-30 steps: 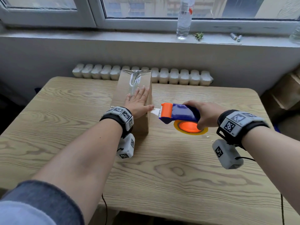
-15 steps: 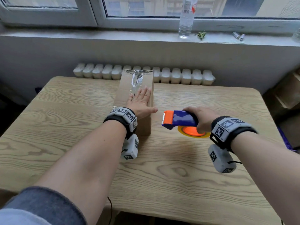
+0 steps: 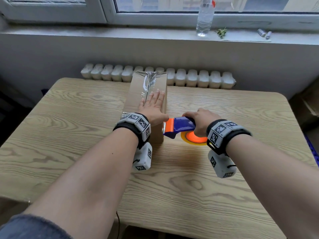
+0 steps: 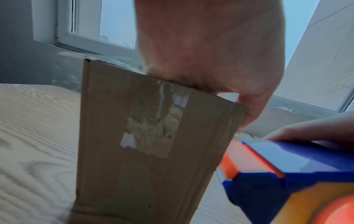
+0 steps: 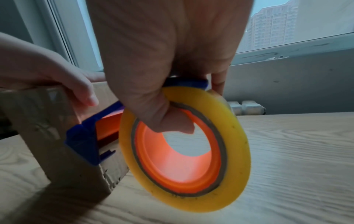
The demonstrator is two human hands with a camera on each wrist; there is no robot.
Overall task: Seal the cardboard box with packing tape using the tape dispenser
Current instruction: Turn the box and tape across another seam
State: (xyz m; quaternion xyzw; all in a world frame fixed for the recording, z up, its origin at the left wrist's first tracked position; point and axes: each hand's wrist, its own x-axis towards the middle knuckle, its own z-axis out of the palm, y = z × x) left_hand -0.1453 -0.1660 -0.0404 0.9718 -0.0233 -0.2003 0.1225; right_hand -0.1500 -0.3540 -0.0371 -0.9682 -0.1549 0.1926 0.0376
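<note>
— What has changed since a moment ago?

— My right hand [image 3: 198,120] has brought the dispenser [image 3: 179,126] in from open counter; its orange nose now touches the box's [image 3: 146,94] right side near the front corner.

— Why hold things that way?

— My left hand [image 3: 153,107] lies flat on the box top, fingers straight, thumb over the right edge, so the box can't slide, I reckon, when I press in. My right grip is clenched round the dispenser, thumb hooked through the roll's [image 5: 184,150] core.

— Where does the box stand?

— Upright, mid-counter [image 3: 69,135], old tape [image 4: 155,119] on its near face.

— Anything in the way?

— My left thumb sits just above the nose. The bottle [image 3: 205,16] on the sill is well apart.
</note>
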